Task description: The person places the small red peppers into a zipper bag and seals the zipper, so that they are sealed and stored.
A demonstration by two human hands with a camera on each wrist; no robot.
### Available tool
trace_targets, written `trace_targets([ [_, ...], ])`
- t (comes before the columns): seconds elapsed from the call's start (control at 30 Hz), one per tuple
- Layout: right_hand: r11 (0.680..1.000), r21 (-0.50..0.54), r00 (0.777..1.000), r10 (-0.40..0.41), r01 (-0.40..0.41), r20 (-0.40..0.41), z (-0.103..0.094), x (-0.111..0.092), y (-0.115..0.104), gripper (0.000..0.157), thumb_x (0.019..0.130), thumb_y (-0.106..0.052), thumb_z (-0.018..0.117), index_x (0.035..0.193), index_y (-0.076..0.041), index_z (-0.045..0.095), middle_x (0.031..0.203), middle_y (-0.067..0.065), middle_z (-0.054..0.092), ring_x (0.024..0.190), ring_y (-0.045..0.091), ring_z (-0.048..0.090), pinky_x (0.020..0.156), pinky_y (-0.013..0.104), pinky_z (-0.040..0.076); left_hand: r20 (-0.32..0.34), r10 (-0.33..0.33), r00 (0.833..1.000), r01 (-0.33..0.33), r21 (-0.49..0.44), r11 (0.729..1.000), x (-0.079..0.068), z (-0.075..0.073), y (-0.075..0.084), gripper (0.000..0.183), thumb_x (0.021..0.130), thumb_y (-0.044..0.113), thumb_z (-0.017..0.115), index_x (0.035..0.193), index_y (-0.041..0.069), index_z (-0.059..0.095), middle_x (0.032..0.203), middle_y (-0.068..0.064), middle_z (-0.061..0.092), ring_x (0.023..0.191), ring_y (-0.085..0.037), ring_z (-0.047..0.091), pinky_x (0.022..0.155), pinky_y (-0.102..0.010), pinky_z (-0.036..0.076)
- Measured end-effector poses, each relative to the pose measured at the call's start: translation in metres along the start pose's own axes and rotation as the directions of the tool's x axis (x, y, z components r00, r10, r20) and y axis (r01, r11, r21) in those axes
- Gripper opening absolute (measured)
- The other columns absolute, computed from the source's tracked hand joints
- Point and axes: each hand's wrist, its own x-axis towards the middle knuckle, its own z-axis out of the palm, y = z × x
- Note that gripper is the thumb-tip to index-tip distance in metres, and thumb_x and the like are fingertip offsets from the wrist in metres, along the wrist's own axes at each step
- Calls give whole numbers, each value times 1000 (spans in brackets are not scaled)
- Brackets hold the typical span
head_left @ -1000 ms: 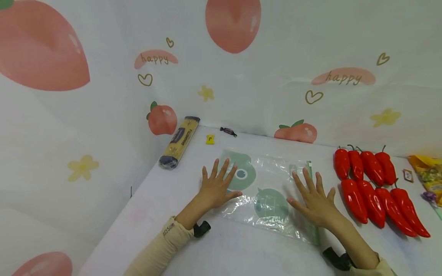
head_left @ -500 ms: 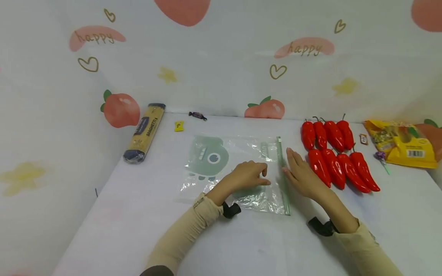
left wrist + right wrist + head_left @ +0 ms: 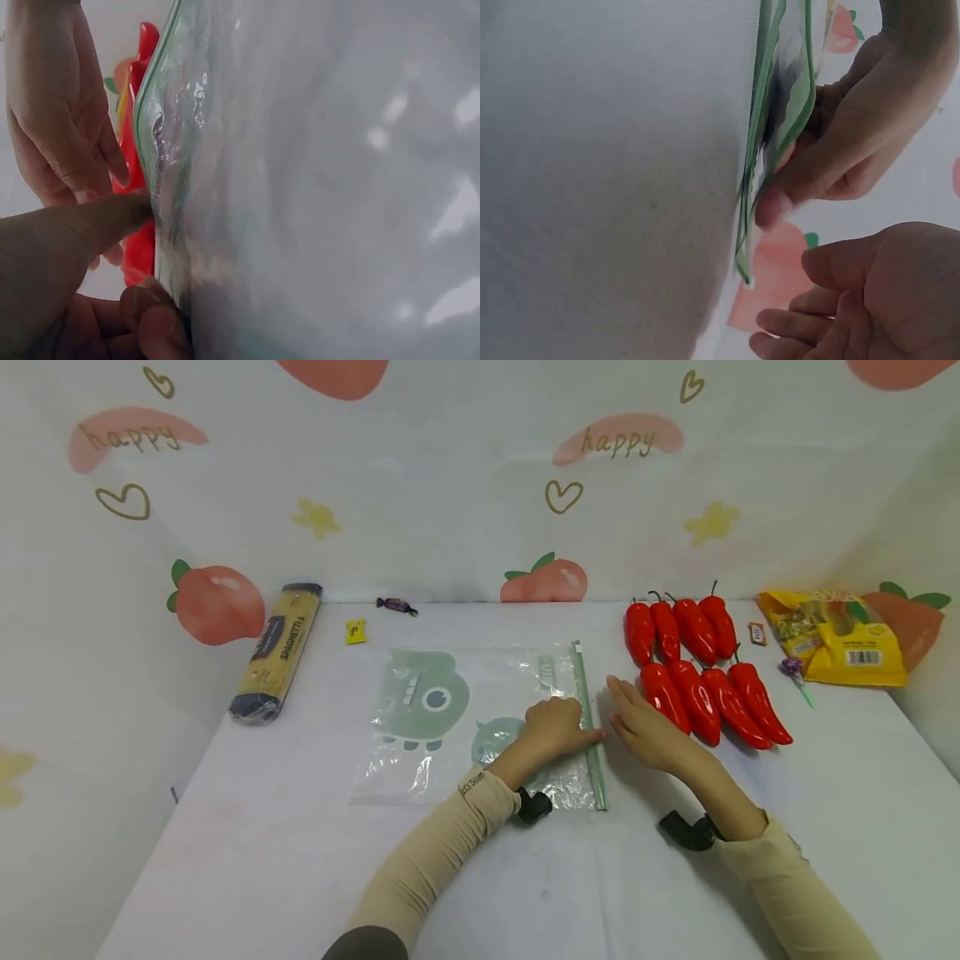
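A clear zip bag (image 3: pixel 431 693) with green monster prints lies flat on the white table, its green zip edge (image 3: pixel 582 681) toward the right. My left hand (image 3: pixel 553 727) reaches over it and pinches the upper layer at that edge between thumb and curled fingers. In the right wrist view the bag's mouth (image 3: pixel 780 97) gapes, one green strip lifted off the other beside my left hand (image 3: pixel 847 142). Just right of the zip edge hovers my right hand (image 3: pixel 648 731), fingers relaxed and holding nothing.
Several red peppers (image 3: pixel 697 706) lie in two rows right of my right hand. Farther right are a small wrapped sweet (image 3: pixel 757 633), a lollipop (image 3: pixel 792 668) and a yellow packet (image 3: pixel 862 652). At back left lie a spaghetti pack (image 3: pixel 277 652), a yellow sweet (image 3: pixel 356 631) and a purple sweet (image 3: pixel 396 605).
Both hands were spread open over the bag. The left hand has moved right to the zip edge and pinched it; the right hand has turned sideways beside it. The head view has swung right.
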Motion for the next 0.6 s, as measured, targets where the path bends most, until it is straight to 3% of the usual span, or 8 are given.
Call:
trace_targets([
  [0.2, 1000, 10, 1000, 7, -7, 7, 0, 2, -2, 63, 92, -14, 48, 143, 6, 16, 149, 26, 18, 137, 43, 15, 105, 58, 24, 6, 25, 1000, -25, 21, 999, 2, -2, -5, 36, 80, 51, 62, 73, 16, 56, 69, 2, 58, 62, -14, 54, 48, -27, 38],
  [0.33, 1000, 1, 1000, 1, -1, 16, 1, 1, -2, 63, 92, -14, 49, 144, 4, 16, 149, 24, 18, 137, 44, 16, 105, 59, 24, 51, 102, 993, -95, -114, 989, 6, 0, -18, 35, 83, 47, 61, 66, 16, 56, 58, 5, 56, 53, -10, 52, 46, -24, 38],
  [0.4, 1000, 5, 1000, -3, 3, 25, 2, 1, -2, 65, 92, -15, 49, 145, 2, 16, 150, 23, 18, 137, 44, 16, 105, 59, 24, 71, 175, 982, -156, -215, 964, 8, 3, -27, 35, 87, 42, 58, 64, 16, 56, 54, 7, 56, 49, -7, 52, 46, -21, 39],
  [0.5, 1000, 10, 999, -13, 12, 39, 4, 2, -2, 67, 93, -19, 49, 145, -1, 14, 151, 21, 17, 138, 44, 14, 105, 59, 24, 88, 279, 956, -231, -360, 904, 8, 5, -40, 32, 93, 33, 52, 67, 15, 56, 54, 7, 58, 47, -4, 54, 47, -18, 39],
  [0.6, 1000, 14, 999, -21, 21, 31, 6, 4, -4, 67, 94, -26, 48, 146, -2, 12, 152, 19, 14, 139, 42, 13, 106, 59, 23, 69, 336, 939, -279, -416, 866, 7, 3, -48, 30, 96, 27, 46, 72, 13, 55, 57, 7, 57, 48, -3, 55, 50, -17, 39],
])
